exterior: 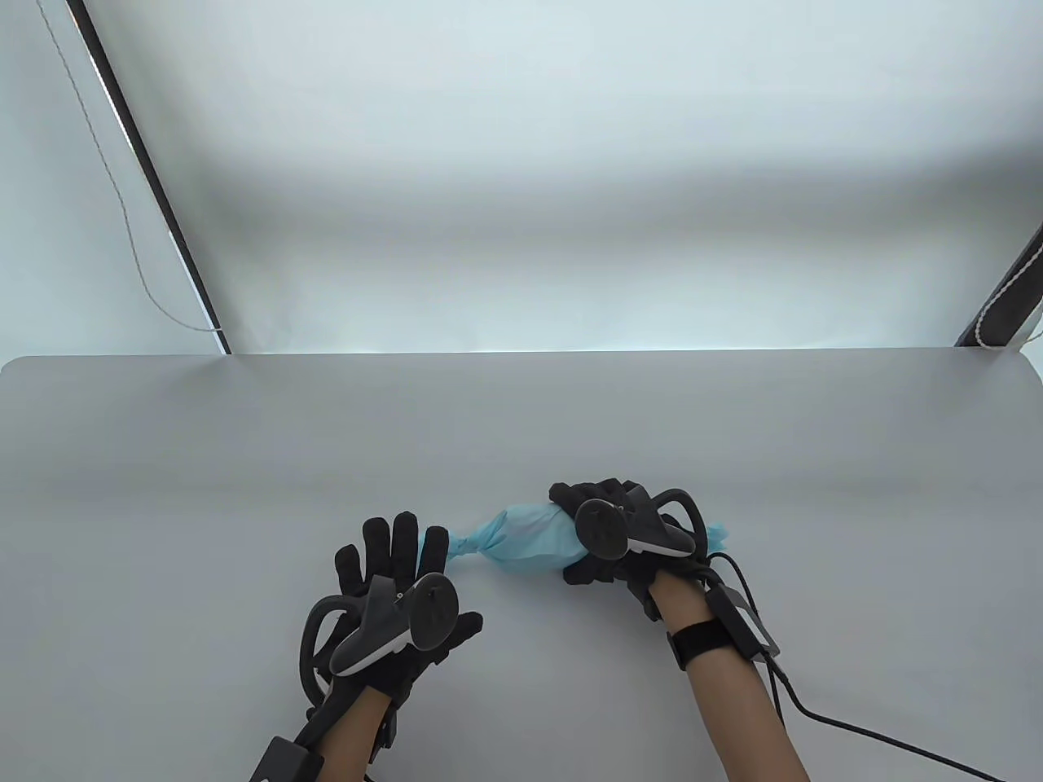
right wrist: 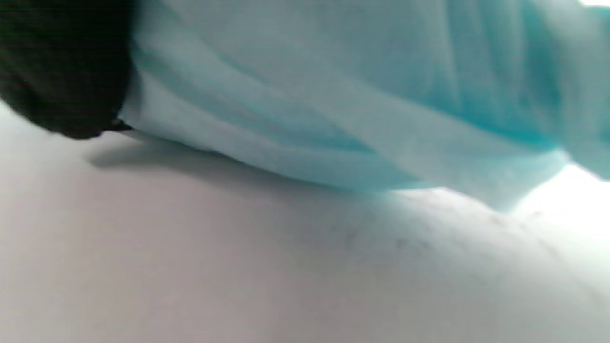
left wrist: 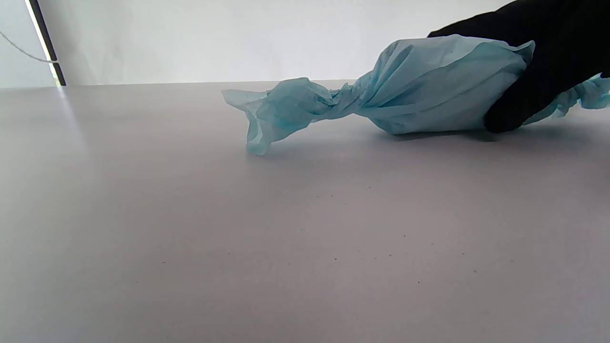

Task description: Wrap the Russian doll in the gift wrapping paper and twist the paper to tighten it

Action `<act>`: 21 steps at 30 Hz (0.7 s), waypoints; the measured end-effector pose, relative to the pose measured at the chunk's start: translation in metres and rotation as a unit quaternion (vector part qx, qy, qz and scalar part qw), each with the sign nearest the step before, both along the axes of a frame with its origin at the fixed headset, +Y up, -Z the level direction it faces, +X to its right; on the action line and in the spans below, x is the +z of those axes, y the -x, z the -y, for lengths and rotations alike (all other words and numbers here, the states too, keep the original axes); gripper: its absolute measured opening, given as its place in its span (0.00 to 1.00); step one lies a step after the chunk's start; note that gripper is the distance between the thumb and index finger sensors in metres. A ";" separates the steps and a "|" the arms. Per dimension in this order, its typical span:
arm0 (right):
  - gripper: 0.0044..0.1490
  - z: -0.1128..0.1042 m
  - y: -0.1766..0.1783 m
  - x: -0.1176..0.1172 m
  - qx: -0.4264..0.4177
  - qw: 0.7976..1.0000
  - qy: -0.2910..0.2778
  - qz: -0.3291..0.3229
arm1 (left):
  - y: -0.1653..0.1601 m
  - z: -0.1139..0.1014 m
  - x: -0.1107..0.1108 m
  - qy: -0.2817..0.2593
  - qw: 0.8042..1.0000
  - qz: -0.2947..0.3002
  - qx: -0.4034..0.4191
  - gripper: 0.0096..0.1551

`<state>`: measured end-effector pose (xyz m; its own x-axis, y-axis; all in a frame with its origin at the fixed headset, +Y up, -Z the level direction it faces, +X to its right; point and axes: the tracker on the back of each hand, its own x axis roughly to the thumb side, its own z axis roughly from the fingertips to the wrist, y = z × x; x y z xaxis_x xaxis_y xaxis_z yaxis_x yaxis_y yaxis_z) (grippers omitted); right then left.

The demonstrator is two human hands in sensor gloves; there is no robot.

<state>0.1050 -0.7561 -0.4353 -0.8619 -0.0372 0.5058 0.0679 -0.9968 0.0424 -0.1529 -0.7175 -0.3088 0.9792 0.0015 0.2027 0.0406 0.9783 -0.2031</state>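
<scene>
A light blue paper bundle [exterior: 530, 538] lies on the table, bulging where the doll sits inside; the doll itself is hidden. Its left end is twisted into a thin neck and a loose tail [left wrist: 281, 107]. My right hand [exterior: 607, 529] grips the right part of the bundle [left wrist: 438, 85], fingers curled over the top and thumb under the near side. A bit of paper sticks out past the hand on the right [exterior: 717, 533]. My left hand [exterior: 391, 562] hovers flat with straight fingers just left of the twisted tail, holding nothing. The right wrist view shows blue paper [right wrist: 362, 95] close up.
The grey table [exterior: 244, 456] spreads wide around the bundle, its far edge against a white wall. A black cable [exterior: 823, 717] runs from my right wrist toward the lower right corner. A dark bar [exterior: 155, 179] and a thin cord stand behind the table at the left.
</scene>
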 end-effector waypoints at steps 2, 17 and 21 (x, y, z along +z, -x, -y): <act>0.79 -0.004 0.001 0.005 0.019 1.000 0.003 -0.008 | 0.001 0.001 0.002 0.002 1.000 -0.001 -0.002 0.64; 0.64 -0.072 -0.094 0.136 -0.080 0.991 -0.058 0.092 | 0.006 -0.006 0.008 -0.009 0.999 -0.006 0.031 0.63; 0.66 -0.049 -0.117 0.135 -0.082 0.987 -0.039 0.135 | 0.005 -0.005 0.007 -0.003 0.999 -0.007 0.041 0.62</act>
